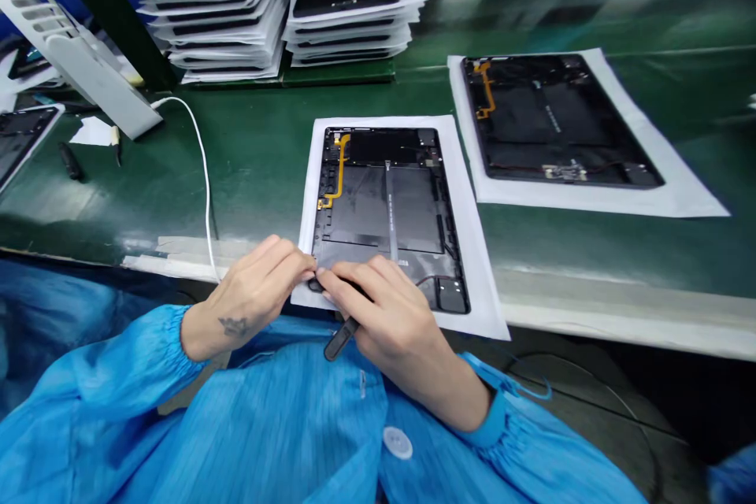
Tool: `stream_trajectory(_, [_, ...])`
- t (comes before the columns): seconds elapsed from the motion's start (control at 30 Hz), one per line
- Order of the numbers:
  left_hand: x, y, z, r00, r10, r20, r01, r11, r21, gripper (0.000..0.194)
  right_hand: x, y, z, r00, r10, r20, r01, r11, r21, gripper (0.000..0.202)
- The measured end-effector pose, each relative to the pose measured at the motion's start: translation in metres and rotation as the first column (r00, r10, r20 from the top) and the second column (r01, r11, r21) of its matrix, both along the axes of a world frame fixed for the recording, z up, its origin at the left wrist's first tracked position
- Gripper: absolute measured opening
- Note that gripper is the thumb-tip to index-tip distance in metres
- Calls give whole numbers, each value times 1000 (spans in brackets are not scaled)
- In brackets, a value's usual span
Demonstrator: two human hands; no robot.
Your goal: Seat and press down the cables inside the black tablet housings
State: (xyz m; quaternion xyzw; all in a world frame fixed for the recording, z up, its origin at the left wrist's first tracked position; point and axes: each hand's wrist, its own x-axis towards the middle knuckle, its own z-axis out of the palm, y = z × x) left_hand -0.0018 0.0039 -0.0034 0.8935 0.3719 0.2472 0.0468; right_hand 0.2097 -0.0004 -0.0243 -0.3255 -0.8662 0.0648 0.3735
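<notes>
An opened black tablet housing (387, 197) lies on a white sheet (477, 268) at the bench's front edge, its inside facing up. An orange flex cable (339, 173) runs along its left side. My right hand (393, 311) is closed around a black-handled tool (341, 339); the handle's rounded end sticks out below my palm, and the working tip is hidden by my fingers. At the housing's near left corner my left hand (257, 295) pinches, fingertips close to those of my right hand. Whatever lies between the left fingertips is too small to make out.
A second opened tablet housing (555, 118) rests on white paper at right. Stacks of housings between sheets (218, 8) stand at the back. A white fan-like device (88, 55) with a white cable (204, 165) and a black tool (71, 161) are at left.
</notes>
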Motion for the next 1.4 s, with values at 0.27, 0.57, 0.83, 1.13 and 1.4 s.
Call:
stream_trajectory(0.27, [-5,-6,2,997,-3,-73,9,996,90,13,0,0,-1,992,8,128,-16,998,60,25])
stream_trajectory(0.57, [-19,-15,-10,998,-39,-56,48,985,167,36,1,3,3,985,49,164,-57,997,45,30])
stream_trajectory(0.83, [1,-22,13,936,25,-350,121,914,388,21,23,9,26,995,43,89,-35,995,-89,62])
stream_trajectory(1.13, [-14,-2,-5,998,36,-57,-35,999,27,43,17,5,17,991,-14,130,6,998,62,40])
stream_trajectory(1.4, [-8,7,-17,998,-17,-60,15,999,-34,51,12,8,14,964,-7,267,-4,999,40,33])
